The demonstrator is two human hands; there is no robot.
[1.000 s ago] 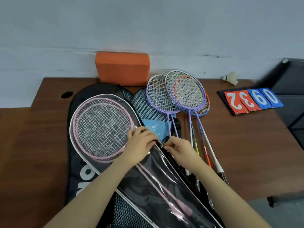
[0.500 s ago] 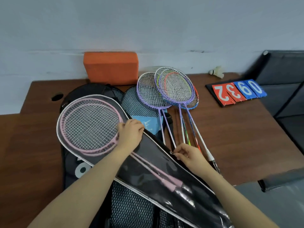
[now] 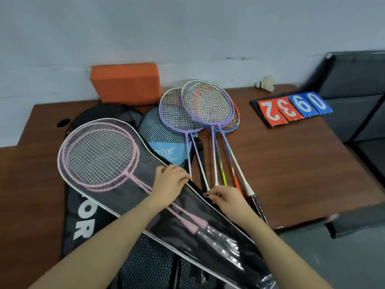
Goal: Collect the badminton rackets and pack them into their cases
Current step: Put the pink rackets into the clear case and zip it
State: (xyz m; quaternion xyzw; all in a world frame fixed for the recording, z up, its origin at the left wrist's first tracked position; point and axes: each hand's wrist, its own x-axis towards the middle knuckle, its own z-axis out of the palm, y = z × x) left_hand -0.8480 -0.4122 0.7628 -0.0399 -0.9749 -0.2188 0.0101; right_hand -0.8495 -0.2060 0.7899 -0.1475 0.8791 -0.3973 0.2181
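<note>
Two pink rackets (image 3: 100, 155) lie inside a clear-fronted case (image 3: 133, 190) with white piping, on the brown table (image 3: 291, 174). My left hand (image 3: 169, 185) holds the case's right edge, fingers curled over it. My right hand (image 3: 226, 198) pinches the small zipper pull (image 3: 205, 195) on that edge, a little below the left hand. Several loose rackets (image 3: 204, 109) with purple, blue and orange frames lie fanned to the right, handles toward me. A blue mesh case (image 3: 160, 134) lies under their heads.
A black bag with white letters (image 3: 83, 226) lies under the clear case. An orange foam block (image 3: 127, 84) stands against the wall. A flip scoreboard (image 3: 293, 109) and a shuttlecock (image 3: 265, 84) sit at the back right. Dark bins (image 3: 354, 80) stand to the right.
My right hand has drawn the zipper pull down the case's edge toward me. My left hand has shifted down the edge with it. The view has turned left and down.
</note>
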